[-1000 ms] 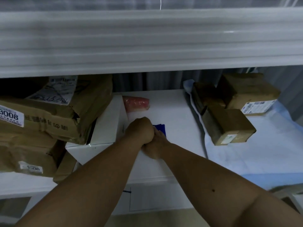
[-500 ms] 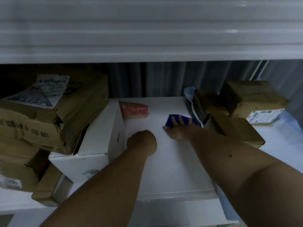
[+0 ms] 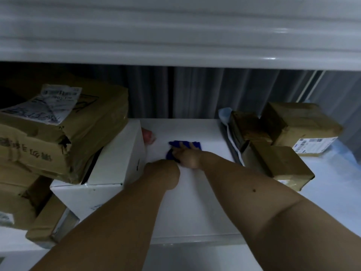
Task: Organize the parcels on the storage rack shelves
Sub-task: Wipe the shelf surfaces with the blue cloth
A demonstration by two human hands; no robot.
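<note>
1. Right hand point(image 3: 187, 158) had swept back left across the shelf point(image 3: 195, 202) in half a sec, fingers flat, pressing the blue cloth point(image 3: 184, 144) — wiping, by the look of it.
2. Left hand point(image 3: 162, 173) stayed a fist on the shelf, holding nothing visible.
3. Parcels: cardboard boxes point(image 3: 277, 165) right, white box point(image 3: 115, 167) left — untouched, so the cleared middle was prob. being prepped for them.

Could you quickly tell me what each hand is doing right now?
Left hand: closed in a fist, holding nothing visible.
Right hand: fingers flat, pressing on the blue item.
</note>
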